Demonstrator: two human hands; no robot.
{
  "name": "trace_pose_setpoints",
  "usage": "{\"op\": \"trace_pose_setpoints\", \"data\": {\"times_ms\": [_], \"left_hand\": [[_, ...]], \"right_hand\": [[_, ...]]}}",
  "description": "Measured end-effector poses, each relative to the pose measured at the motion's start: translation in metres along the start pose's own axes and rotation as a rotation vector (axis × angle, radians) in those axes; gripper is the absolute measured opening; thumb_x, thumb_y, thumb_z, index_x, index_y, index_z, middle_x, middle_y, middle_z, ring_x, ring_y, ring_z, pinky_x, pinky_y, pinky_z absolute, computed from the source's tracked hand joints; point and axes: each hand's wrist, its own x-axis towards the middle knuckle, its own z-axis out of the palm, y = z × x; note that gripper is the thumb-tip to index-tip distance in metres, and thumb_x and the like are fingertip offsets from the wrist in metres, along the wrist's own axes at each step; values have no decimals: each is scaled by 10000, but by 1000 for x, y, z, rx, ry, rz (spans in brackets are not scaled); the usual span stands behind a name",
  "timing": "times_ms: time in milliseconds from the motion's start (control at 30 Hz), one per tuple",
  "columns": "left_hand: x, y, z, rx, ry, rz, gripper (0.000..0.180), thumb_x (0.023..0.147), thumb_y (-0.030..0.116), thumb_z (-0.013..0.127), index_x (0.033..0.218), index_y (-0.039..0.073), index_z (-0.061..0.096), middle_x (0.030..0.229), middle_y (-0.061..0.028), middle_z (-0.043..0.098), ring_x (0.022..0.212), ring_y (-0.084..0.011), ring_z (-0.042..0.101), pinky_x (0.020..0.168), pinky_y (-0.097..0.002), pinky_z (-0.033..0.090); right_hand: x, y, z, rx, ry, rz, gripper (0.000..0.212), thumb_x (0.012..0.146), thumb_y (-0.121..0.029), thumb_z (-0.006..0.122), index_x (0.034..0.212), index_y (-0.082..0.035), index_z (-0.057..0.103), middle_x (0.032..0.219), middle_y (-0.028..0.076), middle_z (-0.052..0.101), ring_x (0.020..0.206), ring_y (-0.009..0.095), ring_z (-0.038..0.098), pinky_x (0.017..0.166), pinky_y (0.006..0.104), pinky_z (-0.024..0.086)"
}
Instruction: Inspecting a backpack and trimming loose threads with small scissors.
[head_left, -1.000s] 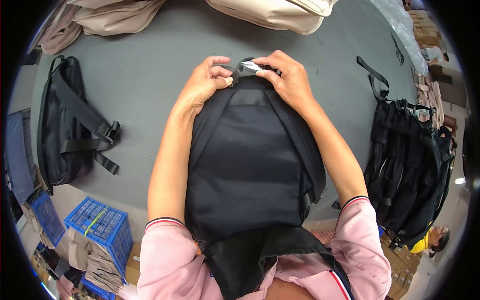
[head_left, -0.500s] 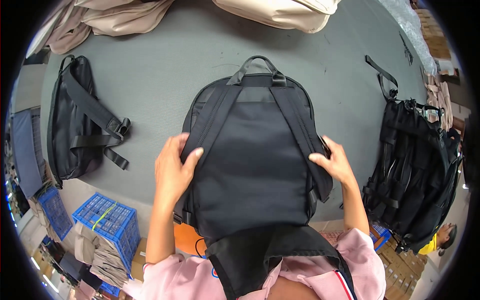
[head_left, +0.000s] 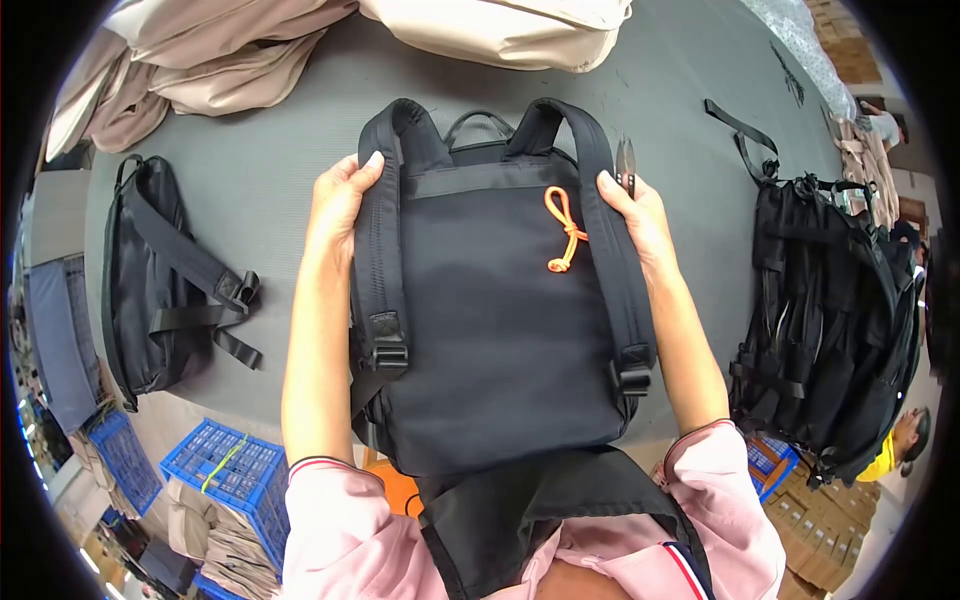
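Note:
A black backpack (head_left: 500,320) lies in front of me with its back panel up and its top handle (head_left: 480,122) pointing away. My left hand (head_left: 340,200) is closed round the left shoulder strap (head_left: 382,250), thumb on top. On the other side my right hand (head_left: 636,215) pinches the right shoulder strap (head_left: 622,270). Dark pointed thread snips (head_left: 625,165) stick up out of the same hand; their grip is hidden by the fingers. A knotted orange cord loop (head_left: 567,230) lies on the panel beside the right strap. Both straps are lifted and arch near the top.
Another black backpack (head_left: 160,290) lies at the left on the grey table (head_left: 270,200). Several black bags (head_left: 825,320) are piled at the right. Beige bags (head_left: 500,30) line the far edge. Blue crates (head_left: 225,460) stand below at the left. A person in yellow (head_left: 885,460) is at the far right.
Both hands have moved up and away along the straps, which now stand raised and spread outward. The orange cord and the snips have come into sight.

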Motion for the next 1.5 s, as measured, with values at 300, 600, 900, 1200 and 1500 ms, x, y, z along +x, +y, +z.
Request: {"op": "trace_pose_setpoints", "data": {"times_ms": [300, 600, 900, 1200, 1500], "left_hand": [[5, -15, 15, 206, 35, 92, 283, 886, 148, 647, 1094, -35, 590, 883, -55, 659, 733, -86, 613, 671, -214, 499], [-37, -1, 14, 252, -105, 48, 221, 873, 145, 655, 1010, -3, 564, 894, -14, 604, 806, -60, 548, 730, -219, 456], [-173, -29, -5, 1251, -433, -13, 290, 854, 179, 627, 858, -68, 476, 630, -274, 551, 688, -459, 584, 621, -499, 452], [-178, -47, -17, 1130, -376, 38, 312, 855, 199, 640, 813, -55, 464, 572, -241, 516, 620, -434, 569, 580, -460, 431], [-205, -7, -49, 794, -668, -200, 369, 806, 206, 712, 983, -88, 577, 652, -150, 622, 636, -247, 652, 618, -355, 480]], "right_hand": [[1, 22, -12, -19, 1, -83, 207, 840, -187, 718, 936, -32, 621, 752, -44, 580, 673, 30, 534, 618, 197, 455], [-36, 12, -26, -250, -137, -73, 266, 842, -154, 701, 1014, -4, 565, 838, -45, 542, 775, 43, 470, 716, 202, 403], [-142, 36, -52, -491, -236, 51, 282, 838, -125, 681, 1049, -14, 531, 731, 53, 532, 654, 93, 456, 615, 260, 411], [-146, 41, -48, -500, -244, 64, 285, 854, -134, 666, 1101, -47, 551, 715, 36, 565, 602, 95, 436, 592, 263, 398], [-156, 40, -79, -399, -407, 155, 527, 725, -192, 797, 1143, 14, 550, 847, 34, 623, 749, 80, 523, 685, 252, 438]]}}
